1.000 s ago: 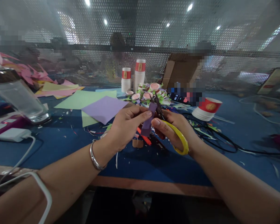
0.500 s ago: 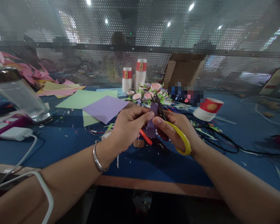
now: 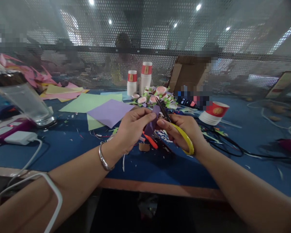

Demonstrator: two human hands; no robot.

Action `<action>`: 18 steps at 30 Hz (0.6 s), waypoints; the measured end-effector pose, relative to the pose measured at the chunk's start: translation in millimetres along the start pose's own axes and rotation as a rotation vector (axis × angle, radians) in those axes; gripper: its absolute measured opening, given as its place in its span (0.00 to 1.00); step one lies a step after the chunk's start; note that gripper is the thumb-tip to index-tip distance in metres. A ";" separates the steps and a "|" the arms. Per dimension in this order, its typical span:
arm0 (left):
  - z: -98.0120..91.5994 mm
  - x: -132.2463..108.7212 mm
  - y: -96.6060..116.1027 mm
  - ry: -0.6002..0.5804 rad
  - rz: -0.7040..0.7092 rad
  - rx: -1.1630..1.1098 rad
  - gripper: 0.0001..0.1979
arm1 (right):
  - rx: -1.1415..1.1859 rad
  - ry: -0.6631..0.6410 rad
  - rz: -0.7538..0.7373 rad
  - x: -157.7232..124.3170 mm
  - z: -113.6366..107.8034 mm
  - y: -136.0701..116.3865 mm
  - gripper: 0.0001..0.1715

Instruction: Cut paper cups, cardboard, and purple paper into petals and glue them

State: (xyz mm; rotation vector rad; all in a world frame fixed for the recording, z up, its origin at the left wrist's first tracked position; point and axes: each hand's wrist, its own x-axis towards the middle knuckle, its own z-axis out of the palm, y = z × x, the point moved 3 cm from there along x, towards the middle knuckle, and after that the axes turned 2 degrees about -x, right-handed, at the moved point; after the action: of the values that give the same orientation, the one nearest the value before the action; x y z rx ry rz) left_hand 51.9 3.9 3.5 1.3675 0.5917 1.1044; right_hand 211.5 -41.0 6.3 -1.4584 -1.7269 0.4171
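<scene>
Between thumb and fingers, my left hand (image 3: 134, 129) pinches a narrow folded strip of purple paper (image 3: 150, 125). My right hand (image 3: 184, 129) is closed around yellow-handled scissors (image 3: 185, 139), whose dark blades point up and away beside the strip. Whether the blades touch the paper I cannot tell. Below the hands lie an orange-red pen-like stick (image 3: 150, 141) and a small brown piece (image 3: 144, 147). Left of my left hand, a purple sheet (image 3: 110, 113) rests on green paper (image 3: 91, 103). Beyond the hands is a cluster of small paper cups with green cut-paper pieces (image 3: 157, 95).
Stacked red-and-white paper cups (image 3: 146, 76) stand at the back, and another short stack (image 3: 214, 113) tilts at right. A glass of water (image 3: 29, 100) and a white charger (image 3: 21, 137) are on the left. Black cables (image 3: 232, 149) run right. Paper scraps litter the blue table.
The purple strip has tilted and shifted slightly left with my left hand. My right hand and the scissors have also moved a little left, and the blades now lean more to the left.
</scene>
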 end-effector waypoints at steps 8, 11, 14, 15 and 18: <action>-6.8 3.9 -2.7 0.005 -0.080 0.007 0.07 | 0.025 -0.103 -0.044 5.7 -3.8 6.7 0.32; -9.7 5.1 -0.6 0.028 -0.058 0.085 0.07 | 0.037 -0.130 -0.051 7.2 -6.1 9.3 0.31; -9.8 5.0 -1.0 0.014 -0.078 0.155 0.06 | 0.086 -0.135 -0.007 7.8 -7.1 12.4 0.29; -9.1 4.7 -1.6 -0.010 -0.077 0.205 0.07 | 0.107 -0.136 0.011 7.8 -6.7 13.1 0.28; -5.3 3.1 -4.1 -0.131 -0.035 0.402 0.07 | 0.219 -0.142 0.078 7.5 -4.4 14.2 0.27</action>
State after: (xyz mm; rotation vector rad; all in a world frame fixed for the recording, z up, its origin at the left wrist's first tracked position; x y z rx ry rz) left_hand 49.7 9.7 -0.6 1.7534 0.7658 0.8880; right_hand 224.1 -31.2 1.8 -1.3672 -1.6778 0.7438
